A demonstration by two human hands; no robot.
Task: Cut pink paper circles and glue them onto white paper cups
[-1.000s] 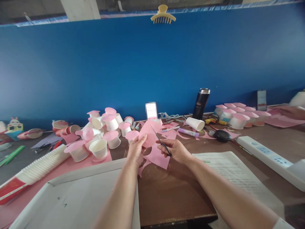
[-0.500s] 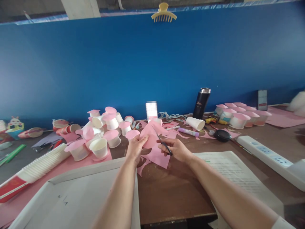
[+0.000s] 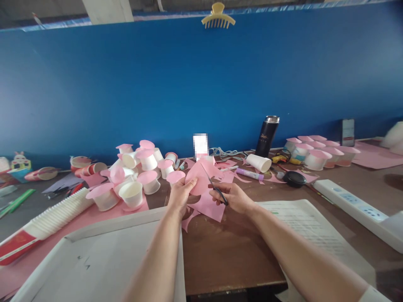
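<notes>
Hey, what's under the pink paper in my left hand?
Below the paper, a pink sheet and a scrap show on the brown table. Whatever lies directly behind the paper and your left hand is covered, so I can't tell.

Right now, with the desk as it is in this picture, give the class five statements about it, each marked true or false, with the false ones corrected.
1. The right hand holds scissors. True.
2. The left hand holds a cup. False: it holds pink paper.
3. The purple tube is lying down. True.
4. The power strip is left of both hands. False: it is to their right.
5. The black bottle lies flat. False: it stands.
</notes>
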